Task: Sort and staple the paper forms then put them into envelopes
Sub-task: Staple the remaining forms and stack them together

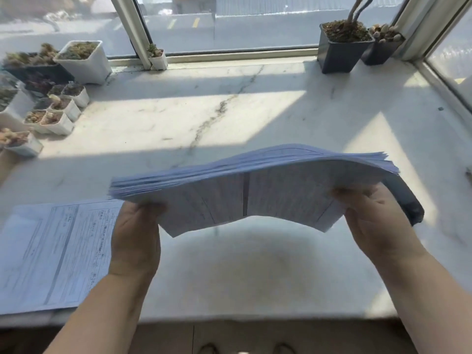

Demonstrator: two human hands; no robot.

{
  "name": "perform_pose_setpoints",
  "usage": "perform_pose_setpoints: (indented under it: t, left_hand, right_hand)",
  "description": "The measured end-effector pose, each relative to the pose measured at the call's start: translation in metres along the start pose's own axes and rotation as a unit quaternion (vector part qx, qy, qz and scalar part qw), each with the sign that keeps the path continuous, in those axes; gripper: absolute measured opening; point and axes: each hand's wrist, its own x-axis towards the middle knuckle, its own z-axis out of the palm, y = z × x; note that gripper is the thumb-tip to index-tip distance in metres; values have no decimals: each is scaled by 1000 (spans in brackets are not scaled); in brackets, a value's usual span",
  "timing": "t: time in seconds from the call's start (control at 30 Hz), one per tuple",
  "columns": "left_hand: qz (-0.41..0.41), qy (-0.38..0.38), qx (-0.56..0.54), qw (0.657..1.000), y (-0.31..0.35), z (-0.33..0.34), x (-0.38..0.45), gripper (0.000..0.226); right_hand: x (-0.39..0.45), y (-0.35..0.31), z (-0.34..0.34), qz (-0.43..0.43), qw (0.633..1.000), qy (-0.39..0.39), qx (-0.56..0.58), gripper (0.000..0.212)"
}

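Thick stack of forms (pixel 255 180) held in the air above the marble surface (pixel 229 118), sagging in the middle, print too blurred to read. Left hand (pixel 136 233) in a grip on its near left corner, right hand (pixel 378 221) on its near right corner; fingers under the sheets hidden. Dark object (pixel 406 200) behind the right hand, unclear. Loose printed forms (pixel 56 251) flat at lower left, cut by the edge. Small plant pots (pixel 61 108) along the far left.
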Motion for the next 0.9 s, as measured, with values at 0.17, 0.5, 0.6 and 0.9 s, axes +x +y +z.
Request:
perform_pose_setpoints:
  t: [0.17,0.5,0.6,0.9]
  left_hand:
    - [-27,-17,3,999,-19,-16,3,31]
    - [-67,-77,26,994,-40,-16,7,19]
    - [-92,-76,33,992,-40,-14,7,24]
    - [-229,-26,60,971,-17,-13,17,19]
  right_hand:
    - [-2,18,9,-30,1000,-9,4,36]
    - [-10,48,3,64,993,21,-95,36]
    - [-7,49,6,74,993,29,-93,40]
    - [-9,29,22,122,989,85,6,14]
